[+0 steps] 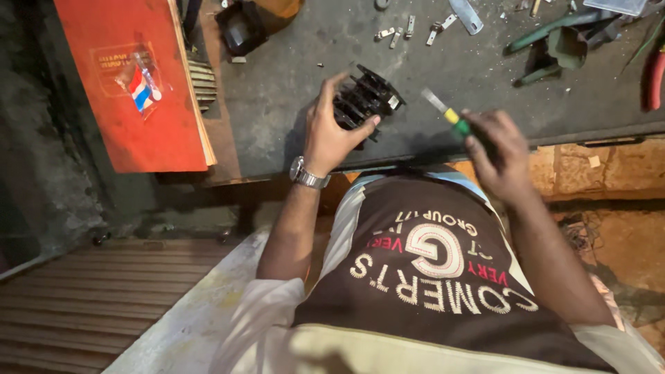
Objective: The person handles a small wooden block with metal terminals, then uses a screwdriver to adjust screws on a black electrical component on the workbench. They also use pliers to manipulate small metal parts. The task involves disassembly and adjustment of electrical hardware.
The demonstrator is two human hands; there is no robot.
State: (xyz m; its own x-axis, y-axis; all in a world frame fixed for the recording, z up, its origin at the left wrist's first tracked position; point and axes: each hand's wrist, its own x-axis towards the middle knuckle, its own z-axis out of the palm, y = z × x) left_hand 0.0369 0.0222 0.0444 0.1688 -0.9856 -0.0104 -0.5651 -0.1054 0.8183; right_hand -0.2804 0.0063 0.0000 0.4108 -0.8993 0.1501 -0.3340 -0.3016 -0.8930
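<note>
The left hand (331, 135) holds a black ribbed block (365, 101), fingers curled over its near side and thumb against its right edge; its grip is closed on the block, which sits tilted just above the dark counter (291, 83) near the front edge. A steel watch (307, 174) circles that wrist. The right hand (500, 154) has its grip closed around a screwdriver (450, 118) with a yellow and green handle, the flat metal blade pointing up and left toward the block, the tip just beside it and not touching.

On the counter beyond lie small metal clips (409, 29), a green tool (557, 43) and, at the far right, red-handled pliers (654, 77). A black part (241, 29) rests at the top left of the counter. Left of the counter stands a red board (131, 83) with a small plastic packet (143, 86) on it.
</note>
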